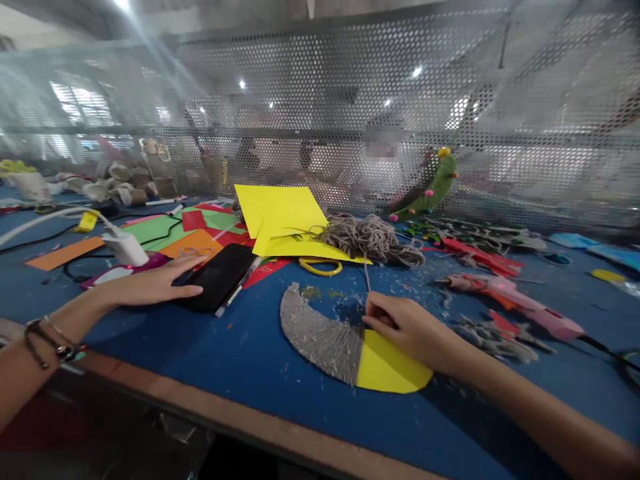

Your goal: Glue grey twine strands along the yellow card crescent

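Observation:
A yellow card crescent lies near the table's front edge, its left part wrapped in grey yarn. Over its bare right part is my right hand, fingers pinched on a yarn strand that runs up to a loose grey yarn bundle. My left hand reaches across to a black phone, fingers stretched out at its left edge. Beside the phone lies a thin white pen. A white charger plug sits just behind the left hand.
Yellow card sheets stand propped behind the phone, with yellow-handled scissors below. At right lie a pink glue gun and grey scraps. A green felt crescent leans on the perforated metal screen. Coloured paper covers the left back.

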The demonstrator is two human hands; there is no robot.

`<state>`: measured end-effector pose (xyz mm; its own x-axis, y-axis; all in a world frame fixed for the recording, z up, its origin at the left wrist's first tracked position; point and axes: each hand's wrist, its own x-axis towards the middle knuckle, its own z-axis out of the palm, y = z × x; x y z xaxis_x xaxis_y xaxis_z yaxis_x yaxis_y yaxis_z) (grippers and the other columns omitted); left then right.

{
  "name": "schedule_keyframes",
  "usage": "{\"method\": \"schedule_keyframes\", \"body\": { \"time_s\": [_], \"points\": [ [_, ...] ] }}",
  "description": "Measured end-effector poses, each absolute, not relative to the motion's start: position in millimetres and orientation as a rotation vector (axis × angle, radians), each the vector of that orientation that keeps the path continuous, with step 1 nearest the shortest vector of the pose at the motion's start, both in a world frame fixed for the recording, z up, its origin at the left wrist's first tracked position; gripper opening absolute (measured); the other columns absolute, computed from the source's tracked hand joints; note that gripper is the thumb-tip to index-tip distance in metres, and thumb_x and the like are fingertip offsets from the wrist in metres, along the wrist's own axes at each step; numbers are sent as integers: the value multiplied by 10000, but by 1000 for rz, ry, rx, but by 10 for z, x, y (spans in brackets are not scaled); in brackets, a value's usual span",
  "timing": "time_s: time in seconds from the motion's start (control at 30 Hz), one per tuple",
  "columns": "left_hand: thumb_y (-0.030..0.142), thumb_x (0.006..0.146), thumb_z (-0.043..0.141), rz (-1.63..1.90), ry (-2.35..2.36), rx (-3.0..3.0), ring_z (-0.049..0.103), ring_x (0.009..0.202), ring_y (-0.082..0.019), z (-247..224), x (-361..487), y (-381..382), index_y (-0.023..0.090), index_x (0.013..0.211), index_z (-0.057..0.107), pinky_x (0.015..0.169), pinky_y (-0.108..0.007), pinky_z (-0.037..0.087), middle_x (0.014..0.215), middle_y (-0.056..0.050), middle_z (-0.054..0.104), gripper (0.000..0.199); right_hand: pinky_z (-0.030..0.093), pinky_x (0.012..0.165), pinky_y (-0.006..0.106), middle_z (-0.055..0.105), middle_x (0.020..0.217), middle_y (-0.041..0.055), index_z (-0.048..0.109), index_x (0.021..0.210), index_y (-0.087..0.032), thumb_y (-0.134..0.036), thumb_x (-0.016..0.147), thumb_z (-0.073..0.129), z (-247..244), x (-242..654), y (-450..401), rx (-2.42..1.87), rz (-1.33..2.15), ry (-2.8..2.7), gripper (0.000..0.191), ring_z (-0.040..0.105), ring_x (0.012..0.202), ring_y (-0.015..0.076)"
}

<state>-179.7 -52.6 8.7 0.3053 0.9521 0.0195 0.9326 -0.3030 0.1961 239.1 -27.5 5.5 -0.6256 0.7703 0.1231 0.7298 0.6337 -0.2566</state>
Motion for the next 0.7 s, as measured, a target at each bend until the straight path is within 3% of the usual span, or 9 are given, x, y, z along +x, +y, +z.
{"method": "schedule_keyframes", "body": {
  "time_s": [0.33, 0.47, 0.7],
  "points": [
    [660, 743, 421, 187, 1825, 2162, 100, 1303, -360, 110, -1732, -491, 182, 1406, 56, 1017, -547, 198, 1441, -143, 143, 895, 298, 473, 223, 458, 528, -26, 388, 674, -199, -223, 830, 378, 108, 2366, -296, -1273, 270, -2655, 158, 426, 480, 107],
    [655, 748, 413, 193, 1817, 2148, 79, 1307, -363, 70, -1732, -494, 197, 1402, 97, 1020, -549, 191, 1436, -130, 187, 860, 305, 476, 229, 459, 524, -23, 391, 672, -200, -218, 831, 373, 143, 2351, -316, -1276, 293, -2654, 162, 427, 477, 111],
    [633, 768, 409, 321, 1814, 2184, 104, 1308, -367, 77, -1705, -524, 187, 1384, 130, 1029, -530, 198, 1458, -121, 91, 810, 292, 487, 227, 467, 556, -16, 377, 690, -202, -222, 837, 362, 128, 2367, -312, -1330, 352, -2656, 149, 436, 504, 117]
  ]
}}
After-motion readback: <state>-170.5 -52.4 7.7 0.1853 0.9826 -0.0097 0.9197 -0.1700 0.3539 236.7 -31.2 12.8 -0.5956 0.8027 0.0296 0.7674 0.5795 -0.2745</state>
